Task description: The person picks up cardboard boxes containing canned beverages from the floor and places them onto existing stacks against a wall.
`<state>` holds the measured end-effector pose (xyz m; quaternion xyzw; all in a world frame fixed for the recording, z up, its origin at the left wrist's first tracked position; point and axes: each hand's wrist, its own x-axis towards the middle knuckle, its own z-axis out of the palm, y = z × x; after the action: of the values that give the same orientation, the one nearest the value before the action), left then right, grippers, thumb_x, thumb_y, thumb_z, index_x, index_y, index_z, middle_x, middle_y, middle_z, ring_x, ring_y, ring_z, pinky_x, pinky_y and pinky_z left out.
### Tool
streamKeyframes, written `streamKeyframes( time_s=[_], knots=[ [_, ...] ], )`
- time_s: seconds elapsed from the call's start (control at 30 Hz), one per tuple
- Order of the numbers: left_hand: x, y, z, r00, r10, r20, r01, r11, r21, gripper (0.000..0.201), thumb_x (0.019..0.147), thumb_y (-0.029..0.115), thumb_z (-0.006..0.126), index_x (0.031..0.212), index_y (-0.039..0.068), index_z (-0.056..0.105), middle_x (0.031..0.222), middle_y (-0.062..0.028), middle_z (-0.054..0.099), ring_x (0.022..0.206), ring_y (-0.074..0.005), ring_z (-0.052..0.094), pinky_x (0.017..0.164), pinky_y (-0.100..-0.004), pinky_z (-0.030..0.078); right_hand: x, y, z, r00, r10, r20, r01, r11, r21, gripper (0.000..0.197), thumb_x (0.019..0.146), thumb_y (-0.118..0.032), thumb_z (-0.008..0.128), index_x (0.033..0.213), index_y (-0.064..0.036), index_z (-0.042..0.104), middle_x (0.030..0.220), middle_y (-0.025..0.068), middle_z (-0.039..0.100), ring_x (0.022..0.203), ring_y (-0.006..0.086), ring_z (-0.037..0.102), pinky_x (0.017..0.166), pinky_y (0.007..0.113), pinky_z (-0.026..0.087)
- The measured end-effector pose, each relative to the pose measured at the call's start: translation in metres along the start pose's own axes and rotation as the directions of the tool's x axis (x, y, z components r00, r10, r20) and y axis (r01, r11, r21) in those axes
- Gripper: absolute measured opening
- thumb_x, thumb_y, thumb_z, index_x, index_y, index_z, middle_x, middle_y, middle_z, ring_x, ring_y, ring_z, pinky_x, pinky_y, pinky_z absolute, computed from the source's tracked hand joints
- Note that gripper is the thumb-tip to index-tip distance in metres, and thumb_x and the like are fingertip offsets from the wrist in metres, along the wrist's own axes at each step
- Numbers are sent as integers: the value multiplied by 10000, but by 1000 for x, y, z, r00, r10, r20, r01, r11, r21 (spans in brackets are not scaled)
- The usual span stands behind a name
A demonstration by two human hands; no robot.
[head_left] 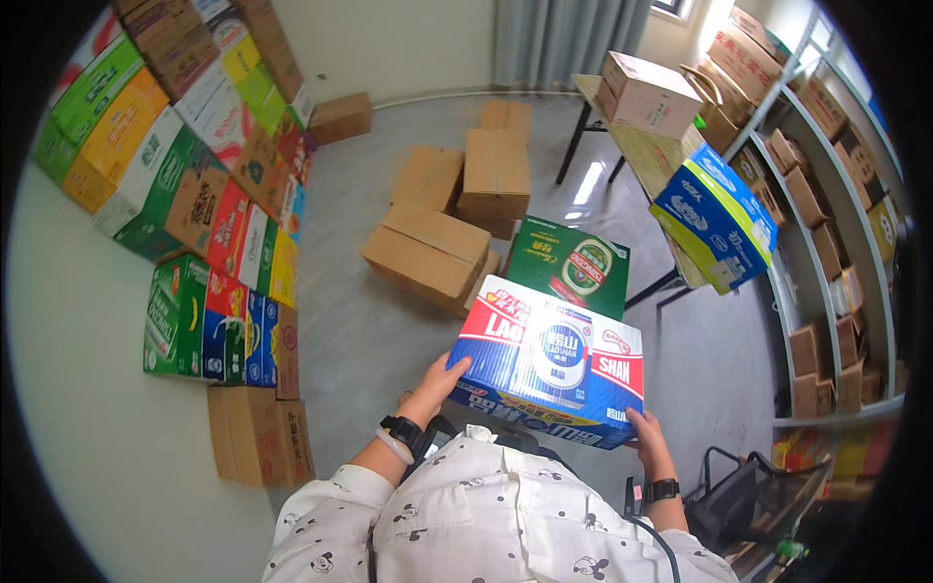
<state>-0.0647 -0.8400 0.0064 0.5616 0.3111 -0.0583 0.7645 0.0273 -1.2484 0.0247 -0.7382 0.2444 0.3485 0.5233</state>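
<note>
A blue, white and red cardboard carton [544, 355] is held up in front of my body, one hand at each end. My left hand [435, 387] grips its left edge, with the thumb on the upper face and the other fingers hidden. At the lower right corner, my right hand [646, 437] closes on the carton's end, its fingers partly under it. Just beyond, a green carton [573, 267] with an oval label is partly covered by the held one.
Plain brown boxes [428, 248] stand on the floor ahead. Stacked colourful cartons [194, 204] line the left wall. On the right, a table [641, 155] bears a pink-white box [649, 92] and a blue-green carton [714, 219]. Beyond it are shelves [826, 194]; a black chair [734, 496] is near right.
</note>
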Motion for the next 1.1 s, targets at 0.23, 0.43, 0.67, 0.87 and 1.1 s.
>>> streamKeyframes(
  time_s=[0.23, 0.43, 0.67, 0.87, 1.1],
  knots=[
    [-42, 20, 6, 996, 90, -13, -90, 996, 16, 410, 884, 247, 518, 1207, 0, 466, 1093, -78, 571, 967, -131, 528, 853, -268, 405, -13, -18, -10, 992, -109, 64, 111, 994, -26, 467, 807, -369, 568, 1145, -59, 485, 1019, 79, 582, 926, 224, 565, 769, 469, 461],
    [-68, 26, -52, 989, 144, -38, -145, 989, -20, 422, 878, 262, 528, 1201, -3, 469, 1093, -84, 572, 976, -135, 527, 856, -271, 404, -51, -30, 43, 977, -196, 86, 202, 977, -65, 456, 805, -386, 568, 1113, -55, 505, 982, 66, 584, 870, 198, 583, 736, 434, 479],
    [-97, 7, -105, 983, 177, -39, -180, 980, -85, 440, 865, 296, 546, 1181, -5, 486, 1085, -84, 574, 961, -135, 531, 854, -276, 414, -88, -8, 78, 979, -189, 74, 196, 974, -110, 482, 797, -385, 586, 1128, -53, 478, 1003, 71, 553, 850, 207, 573, 671, 435, 499],
    [-142, -14, -205, 955, 210, -208, -240, 962, -127, 467, 844, 311, 563, 1160, -24, 488, 1042, -105, 594, 921, -168, 562, 816, -294, 435, -113, -37, 176, 970, -227, 90, 242, 941, -235, 541, 791, -368, 591, 1172, -19, 430, 1023, 91, 543, 857, 213, 575, 660, 419, 509],
    [-207, -29, -316, 932, 144, -333, -235, 938, -254, 471, 860, 318, 546, 1201, 0, 480, 1103, -89, 569, 983, -145, 527, 868, -279, 399, -154, -61, 312, 940, -264, 215, 325, 883, -338, 433, 796, -319, 589, 1098, -20, 507, 954, 64, 571, 798, 160, 591, 626, 366, 515]
  ],
)
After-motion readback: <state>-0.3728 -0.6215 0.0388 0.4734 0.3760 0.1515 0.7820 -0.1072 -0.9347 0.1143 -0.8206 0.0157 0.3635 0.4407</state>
